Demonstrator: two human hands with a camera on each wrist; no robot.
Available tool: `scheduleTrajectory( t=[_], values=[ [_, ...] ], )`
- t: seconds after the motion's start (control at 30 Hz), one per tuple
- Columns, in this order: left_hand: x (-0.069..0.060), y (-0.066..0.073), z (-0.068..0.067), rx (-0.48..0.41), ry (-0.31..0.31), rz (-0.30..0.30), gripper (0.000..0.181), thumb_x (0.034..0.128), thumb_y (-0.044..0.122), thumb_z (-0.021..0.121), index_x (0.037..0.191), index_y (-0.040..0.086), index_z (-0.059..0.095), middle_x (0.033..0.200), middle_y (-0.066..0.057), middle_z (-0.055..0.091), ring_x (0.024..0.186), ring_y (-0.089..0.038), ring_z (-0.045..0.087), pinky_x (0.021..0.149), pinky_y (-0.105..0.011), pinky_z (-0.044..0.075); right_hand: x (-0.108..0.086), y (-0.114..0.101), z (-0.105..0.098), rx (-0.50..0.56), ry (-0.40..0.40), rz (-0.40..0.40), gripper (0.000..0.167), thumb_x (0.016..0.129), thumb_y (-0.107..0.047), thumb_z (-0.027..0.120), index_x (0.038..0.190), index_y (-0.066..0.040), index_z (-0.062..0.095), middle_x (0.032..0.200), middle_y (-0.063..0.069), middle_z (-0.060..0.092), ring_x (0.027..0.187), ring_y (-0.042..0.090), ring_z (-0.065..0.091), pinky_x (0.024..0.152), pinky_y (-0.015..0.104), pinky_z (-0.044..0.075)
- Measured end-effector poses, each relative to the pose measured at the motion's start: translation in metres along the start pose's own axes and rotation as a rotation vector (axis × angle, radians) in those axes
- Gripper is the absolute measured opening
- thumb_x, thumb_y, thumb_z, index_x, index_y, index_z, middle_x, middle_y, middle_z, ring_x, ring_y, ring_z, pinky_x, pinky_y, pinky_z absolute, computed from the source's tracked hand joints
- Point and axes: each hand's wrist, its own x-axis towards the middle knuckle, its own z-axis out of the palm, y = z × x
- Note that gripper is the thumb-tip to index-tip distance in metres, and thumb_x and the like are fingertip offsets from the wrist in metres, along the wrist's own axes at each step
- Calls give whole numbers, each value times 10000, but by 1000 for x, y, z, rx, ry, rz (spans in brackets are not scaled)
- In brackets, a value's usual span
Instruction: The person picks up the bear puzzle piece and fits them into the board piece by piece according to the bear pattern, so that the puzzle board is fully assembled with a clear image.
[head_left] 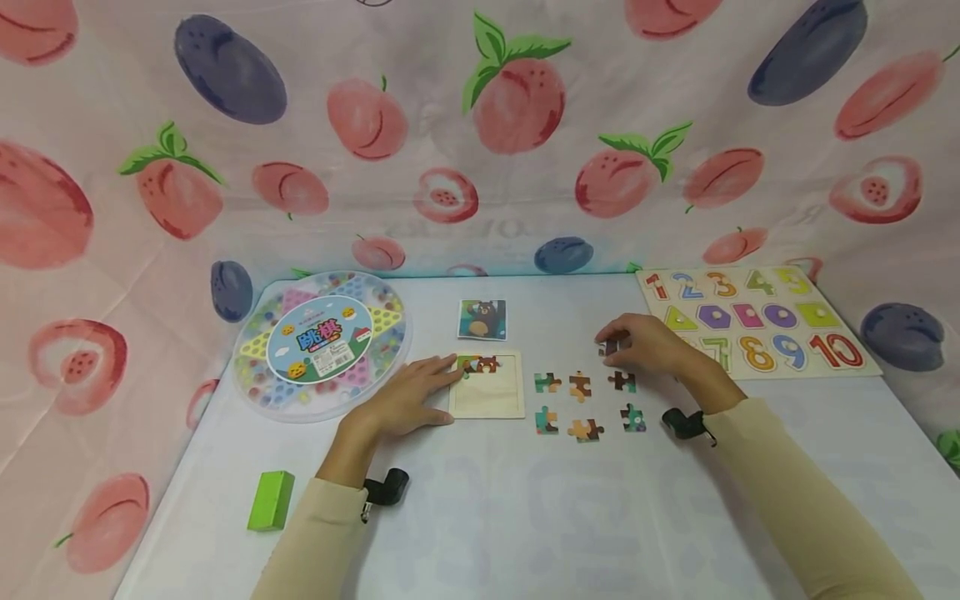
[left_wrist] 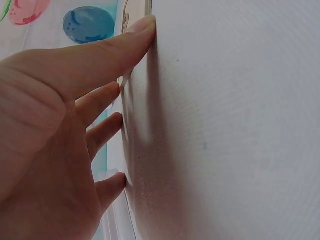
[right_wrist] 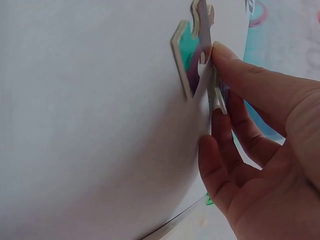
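Puzzle piece (head_left: 609,347) pinched in right hand (head_left: 643,343), left hand (head_left: 408,397) outspread touching tray (head_left: 487,403), box (head_left: 324,343) lettered 跳棋

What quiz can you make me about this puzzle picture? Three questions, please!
1. True or false: the left hand touches the green block.
2. What does the right hand pinch: (a) the bear card, (b) a puzzle piece, (c) the number board?
3. How many loose pieces lie on the table, besides the pinched one?

Key: 1. False; the left hand touches the wooden tray. 2. b. 3. Six.
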Motion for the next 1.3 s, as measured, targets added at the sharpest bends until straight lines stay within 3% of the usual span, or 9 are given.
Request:
scheduleTrajectory(
  t=[0.4, 0.57, 0.87, 1.13, 1.3],
  values=[
    [0, 1, -2, 3, 3, 2, 724, 924, 291, 743, 1562, 154, 429, 1715, -54, 253, 1604, -354, 176, 1310, -593, 98, 3, -6, -2, 33, -36, 81, 342, 870, -129, 800, 1207, -106, 750, 1108, 100, 707, 988, 230, 597, 817, 287, 511],
    [0, 1, -2, 3, 11, 8, 717, 922, 279, 744, 1555, 136, 438, 1709, -74, 268, 1596, -373, 191, 1303, -606, 108, 5, -7, -5, 35, -36, 51, 334, 868, -141, 805, 1195, -90, 756, 1065, 114, 701, 924, 226, 590, 717, 239, 493],
    [0, 0, -1, 2, 9, 7, 718, 918, 278, 748, 1554, 143, 442, 1708, -73, 271, 1596, -371, 193, 1304, -601, 112, 6, -9, -4, 74, -33, 73, 379, 879, -201, 805, 1241, -108, 738, 1212, 120, 733, 968, 220, 619, 779, 238, 514],
    [0, 1, 0, -7, 11, 7, 718, 913, 279, 754, 1551, 152, 449, 1707, -66, 277, 1598, -360, 194, 1303, -606, 112, 11, -17, 1, 92, -15, 18, 355, 863, -208, 819, 1198, -107, 760, 1184, 119, 755, 789, 153, 629, 658, 217, 528],
    [1, 0, 0, -1, 10, 7, 724, 912, 277, 754, 1554, 151, 443, 1707, -70, 274, 1597, -365, 193, 1302, -607, 114, 15, -29, 5, 116, -7, -17, 363, 880, -209, 805, 1219, -96, 741, 1239, 142, 724, 832, 155, 667, 689, 216, 544]
  ],
)
